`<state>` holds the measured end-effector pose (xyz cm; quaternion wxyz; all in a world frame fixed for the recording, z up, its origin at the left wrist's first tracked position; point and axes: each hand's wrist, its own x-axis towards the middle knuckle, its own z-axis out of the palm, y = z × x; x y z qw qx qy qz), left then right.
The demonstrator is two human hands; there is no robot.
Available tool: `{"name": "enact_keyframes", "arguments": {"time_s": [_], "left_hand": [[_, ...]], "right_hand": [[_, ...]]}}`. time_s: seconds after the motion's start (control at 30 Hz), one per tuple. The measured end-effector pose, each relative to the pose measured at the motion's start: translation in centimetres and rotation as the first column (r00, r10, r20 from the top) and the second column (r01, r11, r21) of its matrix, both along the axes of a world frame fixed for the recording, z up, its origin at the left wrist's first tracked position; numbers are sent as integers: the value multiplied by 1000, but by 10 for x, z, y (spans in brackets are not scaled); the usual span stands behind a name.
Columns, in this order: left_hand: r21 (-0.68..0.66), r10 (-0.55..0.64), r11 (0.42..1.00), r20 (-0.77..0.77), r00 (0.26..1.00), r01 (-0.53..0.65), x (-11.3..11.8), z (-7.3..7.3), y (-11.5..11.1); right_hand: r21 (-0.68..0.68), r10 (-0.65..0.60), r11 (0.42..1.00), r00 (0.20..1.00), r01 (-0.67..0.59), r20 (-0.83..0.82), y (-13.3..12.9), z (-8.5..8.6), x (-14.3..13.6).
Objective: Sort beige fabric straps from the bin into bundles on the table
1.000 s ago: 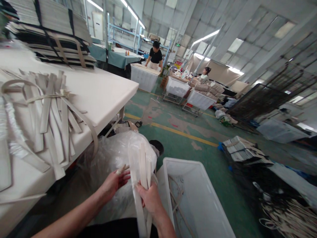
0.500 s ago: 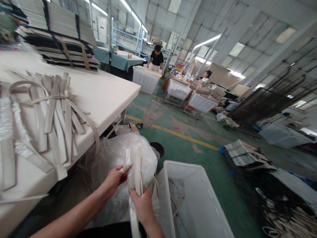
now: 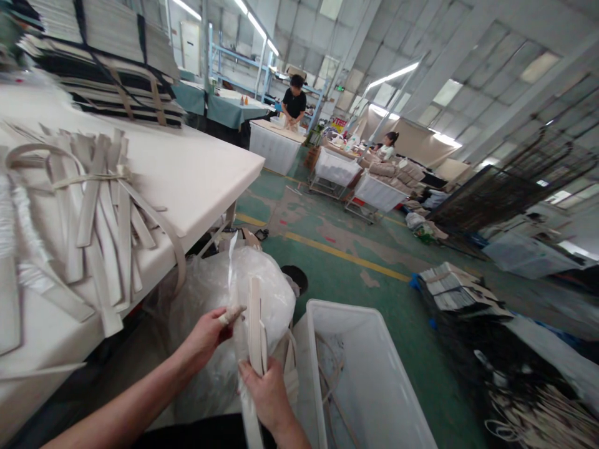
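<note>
My right hand [image 3: 267,388] is closed round several long beige strips [image 3: 254,318], which stand up above the fist and hang down below it. Just left of their upper part is my left hand [image 3: 219,325], its fingers pinched together and a pale wrap on one finger. Whether those fingers hold the thin white film [image 3: 231,265] beside the strips is too small to tell. Behind both hands bulges a large clear plastic bag [image 3: 201,290]. A tied bundle of beige strips [image 3: 100,218] lies on the cream table [image 3: 210,168] at the left.
An open white bin [image 3: 369,368] with a few strips inside stands right of my hands. Stacked, strapped panels [image 3: 116,68] lie on the table's far end. Dark bundles [image 3: 463,293] are on the floor at the right. Two people work behind white carts [image 3: 276,146] further back.
My hands and the strips have shifted slightly left. The white film now sticks up higher beside the strips. The person in black at the back has brought both hands together.
</note>
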<state>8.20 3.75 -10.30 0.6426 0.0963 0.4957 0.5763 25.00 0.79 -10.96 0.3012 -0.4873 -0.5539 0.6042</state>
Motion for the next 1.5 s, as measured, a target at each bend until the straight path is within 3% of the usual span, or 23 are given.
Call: {"name": "enact_keyframes", "arguments": {"time_s": [0.17,0.27,0.43,0.5,0.6,0.67,0.77,0.9,1.07,1.17,1.23,1.37,1.5], "left_hand": [[-45,-29,998,92,995,33,12,1,-6],[-4,-76,997,89,993,77,22,-4,-19],[30,-275,961,2,961,275,26,-11,-39],[10,-219,976,-20,975,219,19,-9,-38],[3,-14,1000,-33,999,15,7,-6,-26],[-22,29,999,-1,1000,-29,4,-7,-21],[-68,-37,997,51,998,40,9,-18,-23],[-44,-100,994,11,995,100,18,-29,-33],[71,-233,970,-9,972,233,25,-21,-42],[56,-277,959,-43,960,279,25,-15,-45],[33,-240,970,-77,968,243,20,-12,-41],[-4,-19,1000,-104,994,18,9,-15,-30],[-33,-191,981,-60,980,189,12,-28,-36]], "right_hand": [[59,-153,987,987,151,37,6,5,-6],[140,-150,980,988,142,48,11,10,-8],[178,-118,978,992,108,44,12,14,-6],[184,-87,980,994,75,60,10,14,-6],[179,-61,983,994,44,89,6,13,-7],[177,-59,983,994,41,95,5,12,-9],[178,-54,983,997,42,63,6,11,-10],[154,-46,987,999,46,1,5,6,-10],[105,-40,993,998,44,-46,4,4,-10],[133,-64,989,998,64,-4,5,6,-9],[120,-64,991,998,61,21,5,6,-9],[73,-56,996,997,52,54,6,5,-8],[174,-56,984,995,42,79,9,6,-8]]}}
